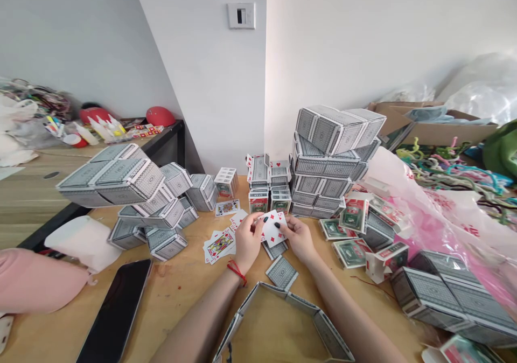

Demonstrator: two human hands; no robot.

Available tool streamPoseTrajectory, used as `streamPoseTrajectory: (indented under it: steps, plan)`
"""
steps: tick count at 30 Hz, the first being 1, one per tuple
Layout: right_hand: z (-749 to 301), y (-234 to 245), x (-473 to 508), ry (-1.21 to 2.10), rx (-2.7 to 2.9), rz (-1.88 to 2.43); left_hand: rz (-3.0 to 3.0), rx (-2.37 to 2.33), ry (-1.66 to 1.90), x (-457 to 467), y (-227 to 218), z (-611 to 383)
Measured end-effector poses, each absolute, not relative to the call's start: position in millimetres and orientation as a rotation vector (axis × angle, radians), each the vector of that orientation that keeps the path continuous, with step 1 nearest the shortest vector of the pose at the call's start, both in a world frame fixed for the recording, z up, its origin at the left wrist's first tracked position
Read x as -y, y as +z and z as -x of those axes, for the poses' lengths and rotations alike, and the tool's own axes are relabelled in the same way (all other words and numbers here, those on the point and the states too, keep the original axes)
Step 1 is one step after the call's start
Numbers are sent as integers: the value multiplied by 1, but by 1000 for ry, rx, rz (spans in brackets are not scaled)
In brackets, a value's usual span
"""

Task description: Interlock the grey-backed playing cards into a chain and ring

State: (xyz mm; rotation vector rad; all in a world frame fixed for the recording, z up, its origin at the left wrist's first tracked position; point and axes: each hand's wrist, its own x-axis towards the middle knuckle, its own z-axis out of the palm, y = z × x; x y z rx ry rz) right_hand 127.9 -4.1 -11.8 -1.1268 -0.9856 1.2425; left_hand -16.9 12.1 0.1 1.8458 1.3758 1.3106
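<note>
Between my two hands is a pair of overlapping playing cards [273, 229], red diamonds facing me. My left hand [249, 240] pinches the left edge, and a red string bracelet [236, 272] circles that wrist. The right edge is gripped by my right hand [299, 238], thumb on the face. Below the hands, a face-down patterned card piece [281, 272] lies on the table. Left of them are loose face-up cards [220, 246]. Closest to me, between my forearms, stands an open frame of joined cards [278, 290].
Blocks built from cards are stacked at the left [121, 177] and in a tall pile at the right [323, 161]. Card boxes [353, 215] lie scattered right of my hands. A black phone [117, 309] and a pink cap [38, 282] occupy the left front.
</note>
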Motion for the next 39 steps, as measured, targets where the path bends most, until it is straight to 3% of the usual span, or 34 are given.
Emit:
streamPoseTrajectory:
  steps: [10,39]
  plan:
    - [-131,-12,2,1203,883,1124,-1603,-1206,1174,-17,-4,15]
    - [-133,-22,0,1218,906,1138,-1616,-1263,1132,-18,-4,16]
